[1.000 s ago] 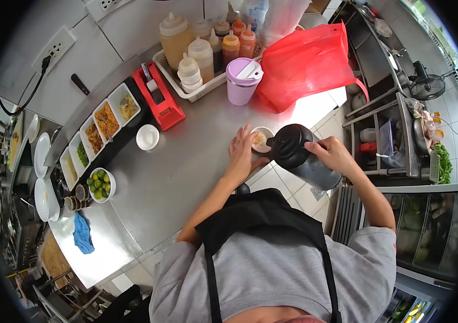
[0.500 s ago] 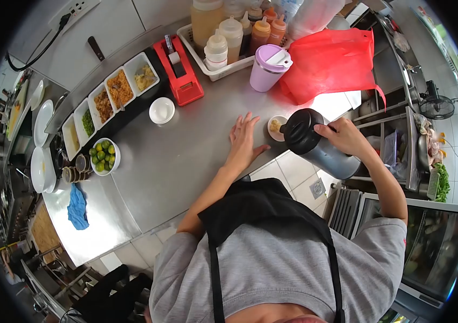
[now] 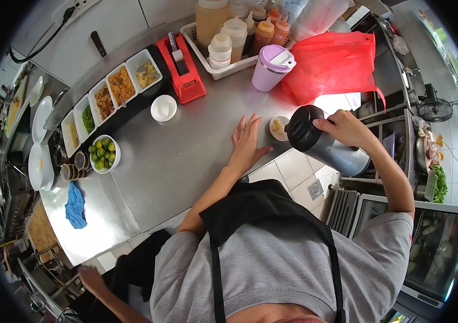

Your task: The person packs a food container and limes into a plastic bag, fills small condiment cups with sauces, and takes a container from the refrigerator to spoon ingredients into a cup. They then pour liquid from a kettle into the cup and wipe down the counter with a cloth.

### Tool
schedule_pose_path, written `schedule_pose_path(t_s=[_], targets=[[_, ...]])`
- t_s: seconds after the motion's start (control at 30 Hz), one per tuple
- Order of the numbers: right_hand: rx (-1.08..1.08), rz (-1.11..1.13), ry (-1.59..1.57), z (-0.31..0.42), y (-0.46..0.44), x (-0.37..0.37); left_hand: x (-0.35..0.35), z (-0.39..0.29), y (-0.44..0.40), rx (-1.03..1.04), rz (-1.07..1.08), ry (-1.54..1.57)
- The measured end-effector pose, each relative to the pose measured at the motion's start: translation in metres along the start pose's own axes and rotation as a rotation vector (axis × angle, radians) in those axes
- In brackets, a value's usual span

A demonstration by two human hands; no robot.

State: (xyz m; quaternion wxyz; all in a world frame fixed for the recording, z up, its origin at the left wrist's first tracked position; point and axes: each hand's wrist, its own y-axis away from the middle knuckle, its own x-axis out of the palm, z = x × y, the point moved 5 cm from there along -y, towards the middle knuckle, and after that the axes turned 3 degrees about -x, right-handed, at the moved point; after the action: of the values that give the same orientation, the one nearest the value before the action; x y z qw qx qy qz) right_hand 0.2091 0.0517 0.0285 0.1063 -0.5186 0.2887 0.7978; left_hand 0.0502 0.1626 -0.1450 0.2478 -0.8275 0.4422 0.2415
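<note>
My right hand (image 3: 345, 128) is wrapped around the handle of a silver thermal jug (image 3: 332, 152) with a black lid (image 3: 304, 128). The jug tilts with its spout toward a small white bowl (image 3: 280, 134), which has pale yellowish bits in it. Whether liquid is leaving the spout, I cannot tell. Beside that bowl, my left hand (image 3: 247, 139) rests on the steel counter with its fingers spread, holding nothing. Farther left stands a second small white bowl (image 3: 163, 109).
Along the back are a red tape dispenser (image 3: 186, 75), a basket (image 3: 229, 70) of sauce bottles, a lilac tumbler (image 3: 269, 72) and a red bag (image 3: 331, 70). To the left sit topping trays (image 3: 94, 116), a bowl of limes (image 3: 113, 166) and a blue cloth (image 3: 75, 207). Another person's hand (image 3: 91, 279) shows lower left.
My right hand has drawn the jug slightly right, so more of the small bowl's contents shows. My left hand stays spread on the counter. Another person's arm has appeared at lower left.
</note>
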Motion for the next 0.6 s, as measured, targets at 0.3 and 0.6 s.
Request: schedule_pose_path(t_s=[0.3, 0.6], targets=[[0.032, 0.072, 0.075, 0.01, -0.004, -0.006, 0.004, 0.005, 0.001, -0.012, -0.037, 0.024], [0.046, 0.096, 0.091, 0.014, -0.005, -0.011, 0.008, 0.007, -0.001, 0.029, -0.068, 0.017]])
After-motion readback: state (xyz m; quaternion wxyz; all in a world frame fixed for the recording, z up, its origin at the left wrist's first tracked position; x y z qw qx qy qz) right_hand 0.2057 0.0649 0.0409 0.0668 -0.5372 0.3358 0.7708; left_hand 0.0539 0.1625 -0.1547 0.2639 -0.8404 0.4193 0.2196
